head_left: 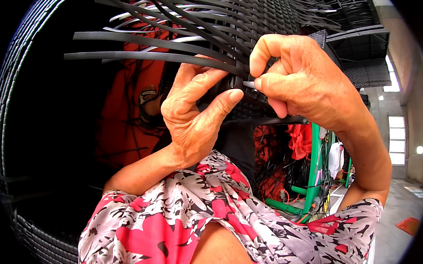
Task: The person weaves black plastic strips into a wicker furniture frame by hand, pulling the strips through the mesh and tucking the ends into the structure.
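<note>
A dark woven panel of flat plastic strips [274, 11] runs up and away ahead of me, with many loose strip ends [134, 36] fanning out to its left. At its near edge my right hand [314, 81] pinches a flat strip between thumb and bent index finger; the strip's pale underside [248, 84] shows beside the thumb tip. My left hand [188, 107] is just left of that spot, thumb and fingers apart. Its fingertips reach the panel's edge and are partly covered by the strips. The rest of the pinched strip is hidden by my right hand.
Tall black woven work [2, 119] curves along the left. A green metal frame [314, 169] with a red cloth [300, 139] stands below right. Black strip scraps [133, 95] litter the red floor covering [115, 122]. More black woven pieces [360, 43] are stacked far right.
</note>
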Motion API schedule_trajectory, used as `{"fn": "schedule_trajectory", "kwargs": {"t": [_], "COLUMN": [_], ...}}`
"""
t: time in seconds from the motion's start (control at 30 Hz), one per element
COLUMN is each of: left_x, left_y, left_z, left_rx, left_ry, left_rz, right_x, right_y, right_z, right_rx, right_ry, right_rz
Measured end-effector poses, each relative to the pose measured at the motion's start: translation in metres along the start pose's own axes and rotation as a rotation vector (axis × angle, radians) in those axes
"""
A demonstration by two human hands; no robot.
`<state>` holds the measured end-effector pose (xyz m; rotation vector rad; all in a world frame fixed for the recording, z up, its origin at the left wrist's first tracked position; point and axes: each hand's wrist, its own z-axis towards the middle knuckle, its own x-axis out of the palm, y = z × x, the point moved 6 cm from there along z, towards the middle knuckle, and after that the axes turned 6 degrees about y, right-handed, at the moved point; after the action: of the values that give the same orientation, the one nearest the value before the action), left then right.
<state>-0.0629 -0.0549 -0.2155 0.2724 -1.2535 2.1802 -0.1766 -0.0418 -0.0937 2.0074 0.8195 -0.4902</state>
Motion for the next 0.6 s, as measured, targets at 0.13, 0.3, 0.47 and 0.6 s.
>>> {"fn": "schedule_trajectory", "kwargs": {"t": [0.13,0.3,0.47,0.6], "left_x": [-0.001,-0.005,-0.003,-0.009], "left_y": [0.004,0.002,-0.002,-0.006], "left_z": [-0.001,0.002,0.002,0.007], "left_rx": [-0.001,0.018,-0.008,-0.050], "left_ry": [-0.009,-0.026,-0.023,-0.043], "left_rz": [0.028,0.030,0.023,-0.141], "right_x": [0.006,0.009,0.015,0.021], "right_y": [-0.003,-0.004,0.000,0.025], "right_z": [0.003,0.005,0.005,0.000], "right_rx": [-0.008,-0.051,-0.082,-0.403], "right_ry": [0.010,-0.035,-0.122,-0.269], "right_rz": [0.060,0.108,0.039,-0.448]}}
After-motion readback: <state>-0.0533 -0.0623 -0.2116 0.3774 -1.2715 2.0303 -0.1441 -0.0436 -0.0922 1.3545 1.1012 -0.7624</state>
